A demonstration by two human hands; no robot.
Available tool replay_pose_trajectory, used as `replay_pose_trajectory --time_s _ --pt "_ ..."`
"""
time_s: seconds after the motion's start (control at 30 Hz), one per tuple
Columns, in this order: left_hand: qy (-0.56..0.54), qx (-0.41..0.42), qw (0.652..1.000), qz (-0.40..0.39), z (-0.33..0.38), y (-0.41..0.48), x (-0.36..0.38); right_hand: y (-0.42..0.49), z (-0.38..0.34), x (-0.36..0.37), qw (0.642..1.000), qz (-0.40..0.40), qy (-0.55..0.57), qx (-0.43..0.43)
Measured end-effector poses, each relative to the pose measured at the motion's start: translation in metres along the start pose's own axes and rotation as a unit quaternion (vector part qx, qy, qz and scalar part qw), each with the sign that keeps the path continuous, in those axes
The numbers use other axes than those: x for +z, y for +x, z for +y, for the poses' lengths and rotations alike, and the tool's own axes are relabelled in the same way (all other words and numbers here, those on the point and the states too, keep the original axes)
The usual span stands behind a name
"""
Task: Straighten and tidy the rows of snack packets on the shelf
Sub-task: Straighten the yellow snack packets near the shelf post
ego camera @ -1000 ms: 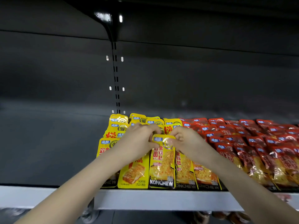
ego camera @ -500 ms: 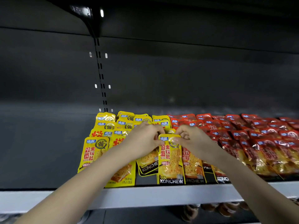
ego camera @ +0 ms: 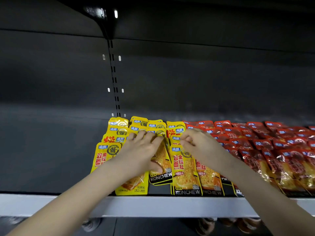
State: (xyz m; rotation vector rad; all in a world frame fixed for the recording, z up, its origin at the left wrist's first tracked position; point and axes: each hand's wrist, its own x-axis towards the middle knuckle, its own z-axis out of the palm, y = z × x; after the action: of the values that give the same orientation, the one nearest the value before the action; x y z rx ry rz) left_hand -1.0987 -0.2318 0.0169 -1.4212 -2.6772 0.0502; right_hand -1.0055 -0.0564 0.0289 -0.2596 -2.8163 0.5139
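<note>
While I stand at the shelf [ego camera: 153, 207], both my hands are up on the yellow packets [ego camera: 109, 155]. My left hand [ego camera: 141, 150] lies flat on them, with the fingers out straight and a bit spread. It presses down and does not grab anything. My thumb rests on one packet [ego camera: 161, 177] that sits a bit further back than the ones beside it and is tilted a little. My right hand [ego camera: 199, 145] is just beside the left one, above the top of a front packet [ego camera: 185, 176]. Its fingers are curled in and the thumb is close to a finger, but I cannot tell if it has hold of anything. The yellow packets lie in rows that go from the pale grey front edge to the back, each one partly on top of the next. Some at the back lean to one side. To the right of them are rows of red packets [ego camera: 272, 145], right up against the yellow ones. Behind is a dark wall [ego camera: 213, 79] with a post [ego camera: 113, 74] full of small slots.
</note>
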Motion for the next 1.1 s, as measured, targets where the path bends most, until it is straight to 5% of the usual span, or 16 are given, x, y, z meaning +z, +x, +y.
replay_pose_trajectory --time_s 0.2,0.53,0.7,0.83,1.1 --pt "0.021 0.025 0.999 -0.013 -0.009 -0.006 -0.001 0.007 -0.023 0.022 0.994 -0.062 -0.083 -0.039" --pt "-0.024 0.072 0.997 -0.011 -0.012 -0.009 -0.002 0.036 -0.017 0.027 0.998 -0.024 -0.066 -0.007" --pt "-0.099 -0.031 0.993 0.06 -0.023 0.011 -0.001 0.048 -0.026 0.027 0.997 -0.068 -0.025 0.033" --pt "-0.085 -0.079 0.993 0.015 -0.027 0.027 0.005 0.055 -0.027 0.028 0.995 -0.085 0.022 0.054" --pt "-0.199 -0.101 0.974 0.041 -0.035 0.045 0.002 0.057 -0.022 0.034 0.99 -0.014 0.104 0.095"
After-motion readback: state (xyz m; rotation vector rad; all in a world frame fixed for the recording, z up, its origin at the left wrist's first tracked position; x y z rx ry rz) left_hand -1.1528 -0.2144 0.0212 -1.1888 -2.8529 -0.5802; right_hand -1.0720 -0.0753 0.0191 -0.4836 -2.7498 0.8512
